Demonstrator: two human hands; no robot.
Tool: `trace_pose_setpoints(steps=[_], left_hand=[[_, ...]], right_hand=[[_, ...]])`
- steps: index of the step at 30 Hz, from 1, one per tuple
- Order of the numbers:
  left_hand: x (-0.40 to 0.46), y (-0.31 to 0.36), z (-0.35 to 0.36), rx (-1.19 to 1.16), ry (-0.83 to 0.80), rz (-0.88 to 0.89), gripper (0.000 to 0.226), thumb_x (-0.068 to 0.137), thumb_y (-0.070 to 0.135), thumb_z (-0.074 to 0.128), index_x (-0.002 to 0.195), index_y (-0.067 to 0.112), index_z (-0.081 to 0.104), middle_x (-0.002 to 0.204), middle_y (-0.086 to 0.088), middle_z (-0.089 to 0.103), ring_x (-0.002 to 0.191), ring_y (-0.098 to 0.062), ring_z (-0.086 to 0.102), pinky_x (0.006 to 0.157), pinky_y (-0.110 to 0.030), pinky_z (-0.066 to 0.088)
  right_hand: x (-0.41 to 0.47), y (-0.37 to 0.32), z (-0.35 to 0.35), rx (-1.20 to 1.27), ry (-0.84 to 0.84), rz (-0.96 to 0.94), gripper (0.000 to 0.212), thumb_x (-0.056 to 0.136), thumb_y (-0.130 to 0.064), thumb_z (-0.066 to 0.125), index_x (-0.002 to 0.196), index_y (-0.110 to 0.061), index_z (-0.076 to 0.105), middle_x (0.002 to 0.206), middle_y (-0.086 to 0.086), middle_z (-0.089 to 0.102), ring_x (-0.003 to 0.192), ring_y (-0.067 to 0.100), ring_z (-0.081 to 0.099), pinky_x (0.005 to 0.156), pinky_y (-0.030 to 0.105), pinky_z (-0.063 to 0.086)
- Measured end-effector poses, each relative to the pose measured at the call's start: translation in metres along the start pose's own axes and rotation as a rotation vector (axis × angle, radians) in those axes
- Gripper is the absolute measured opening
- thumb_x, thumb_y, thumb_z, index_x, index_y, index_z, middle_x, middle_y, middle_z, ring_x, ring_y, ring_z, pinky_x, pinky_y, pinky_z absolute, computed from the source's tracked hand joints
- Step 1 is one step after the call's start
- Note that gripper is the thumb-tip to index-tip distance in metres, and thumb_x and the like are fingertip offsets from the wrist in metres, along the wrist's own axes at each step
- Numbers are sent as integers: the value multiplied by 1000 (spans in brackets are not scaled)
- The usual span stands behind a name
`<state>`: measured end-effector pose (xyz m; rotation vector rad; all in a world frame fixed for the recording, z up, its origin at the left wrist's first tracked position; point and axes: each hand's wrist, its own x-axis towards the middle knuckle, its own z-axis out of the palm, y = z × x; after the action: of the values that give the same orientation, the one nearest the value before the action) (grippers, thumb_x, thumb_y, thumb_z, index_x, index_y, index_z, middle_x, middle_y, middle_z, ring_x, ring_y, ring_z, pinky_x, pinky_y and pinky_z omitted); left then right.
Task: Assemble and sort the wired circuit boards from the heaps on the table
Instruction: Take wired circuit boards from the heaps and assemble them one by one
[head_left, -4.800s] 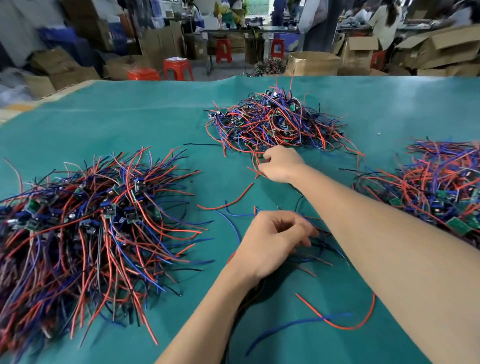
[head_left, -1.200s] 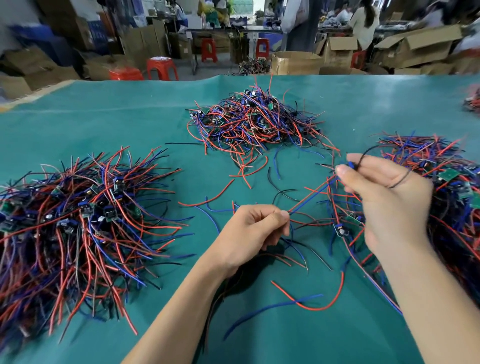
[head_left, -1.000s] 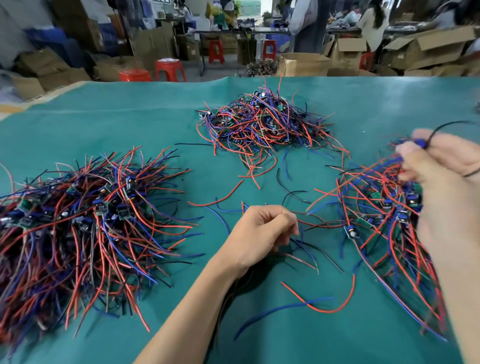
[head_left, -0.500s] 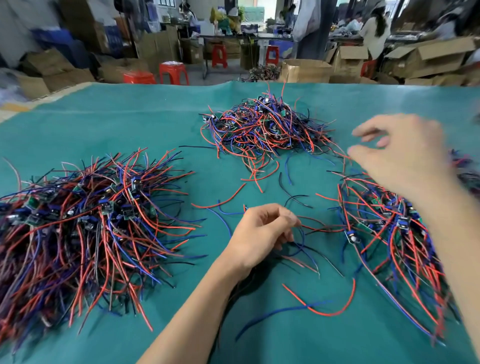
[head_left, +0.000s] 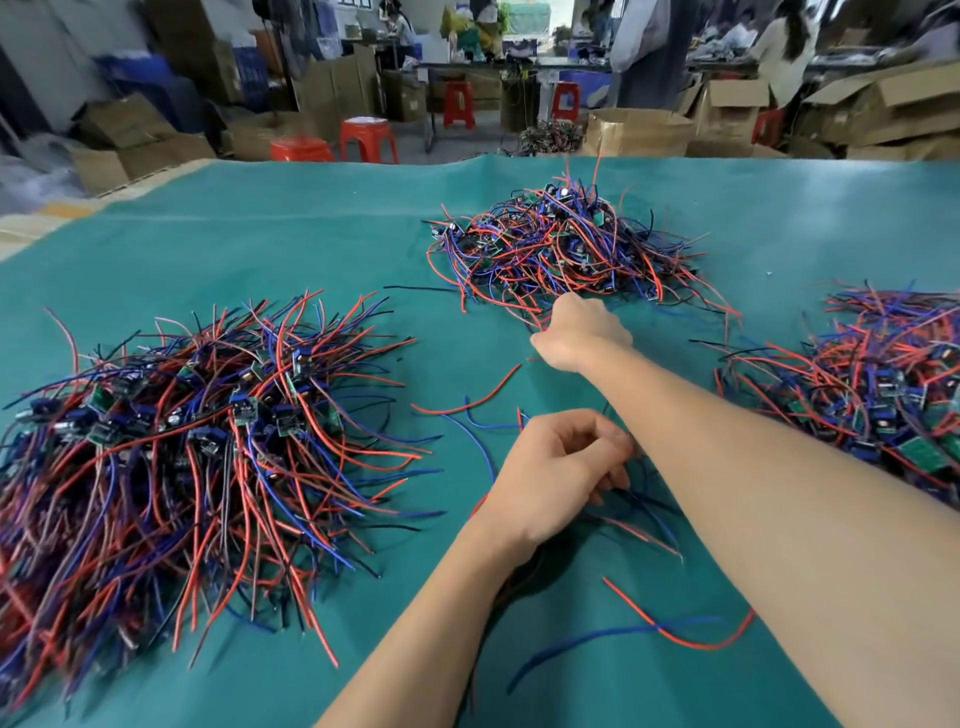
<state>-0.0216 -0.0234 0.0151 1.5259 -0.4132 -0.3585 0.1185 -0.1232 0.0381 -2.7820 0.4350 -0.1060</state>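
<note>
Heaps of wired circuit boards sit on green table cover (head_left: 260, 244): small green/blue boards w/ red, blue & black leads. Left heap (head_left: 171, 431) is biggest, leads fanned out toward the near edge and the middle. Far heap (head_left: 561, 249) is a tighter tangle at centre-back. Right heap (head_left: 878, 395) lies at the right edge, partly cut off by the frame. Between them, loose wires (head_left: 467, 405) in red/blue lie scattered in front of the person, plus a red + blue pair (head_left: 675, 631) near the front edge.

Right hand (head_left: 579, 338) is stretched fwd across the table, arm nearly straight, fist at the near fringe of the far heap; fingers curled, back of hand to the camera. Whether they pinch a lead there can't be told, fingertips hidden.

Left hand (head_left: 558, 478) sits low at centre, wrist bent, fingers curled w/ thumb against them, pinching thin dark leads that trail out to the right under the right forearm. No board visible in it.

Bkgd: cardboard boxes (head_left: 639, 132), red stools (head_left: 366, 137), people at benches, blurred.
</note>
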Motion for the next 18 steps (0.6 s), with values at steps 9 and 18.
trace_pose_setpoints(steps=[9, 18], left_hand=[[2, -2, -1, -57, 86, 3, 14, 94, -3, 53, 90, 3, 66, 69, -5, 62, 59, -11, 52, 52, -18, 45], [8, -4, 0, -296, 181, -54, 24, 106, 16, 42, 112, 1, 59, 100, -18, 72, 68, -16, 67, 60, -23, 55]], right_hand=[[-26, 42, -38, 137, -68, -125, 25, 92, -24, 63, 82, -1, 63, 87, 19, 66, 94, 37, 67, 73, 37, 46], [-149, 98, -68, 756, -251, -208, 28, 101, -16, 59, 73, -16, 64, 61, -1, 62, 53, 9, 53, 42, 17, 34]])
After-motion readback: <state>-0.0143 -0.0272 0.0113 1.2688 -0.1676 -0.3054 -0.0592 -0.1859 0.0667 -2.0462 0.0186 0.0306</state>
